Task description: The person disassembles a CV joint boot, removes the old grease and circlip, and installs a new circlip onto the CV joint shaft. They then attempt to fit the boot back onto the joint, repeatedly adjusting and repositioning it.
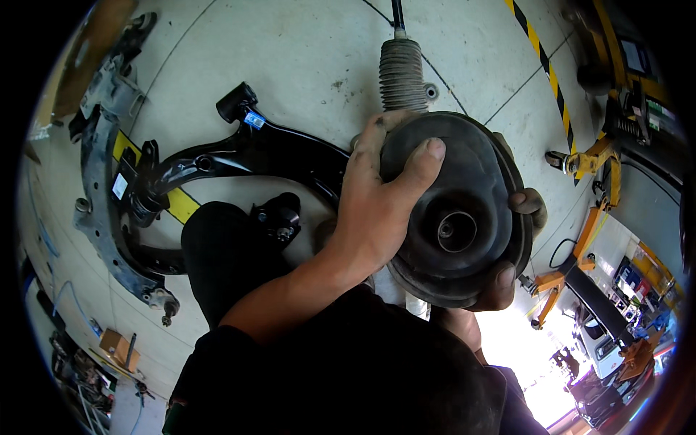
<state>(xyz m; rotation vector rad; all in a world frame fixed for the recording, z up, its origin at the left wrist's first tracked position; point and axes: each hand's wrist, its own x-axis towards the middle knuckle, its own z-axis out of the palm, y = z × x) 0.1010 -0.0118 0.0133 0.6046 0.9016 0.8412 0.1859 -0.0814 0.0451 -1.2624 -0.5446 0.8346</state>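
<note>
A black, round strut mount [464,188] with a stepped dish shape and a recessed centre hole is held up in front of me. A nut or rod end shows inside that hole. My left hand [377,196] grips its left edge, with the thumb lying over the face and the fingers partly hidden behind. On the right side, my right hand [499,288] is closed round the rim; its thumb and some fingertips show, and the palm is hidden. Just beyond the mount, a ribbed rubber boot [402,69] with a rod lies on the floor.
A glossy black control arm [254,152] lies at left, beside a worn grey control arm [101,188]. Yellow-black tape [544,58] crosses the floor at right. An orange wheeled lifting frame [580,246] stands beyond it. My knee [217,246] is near the new arm.
</note>
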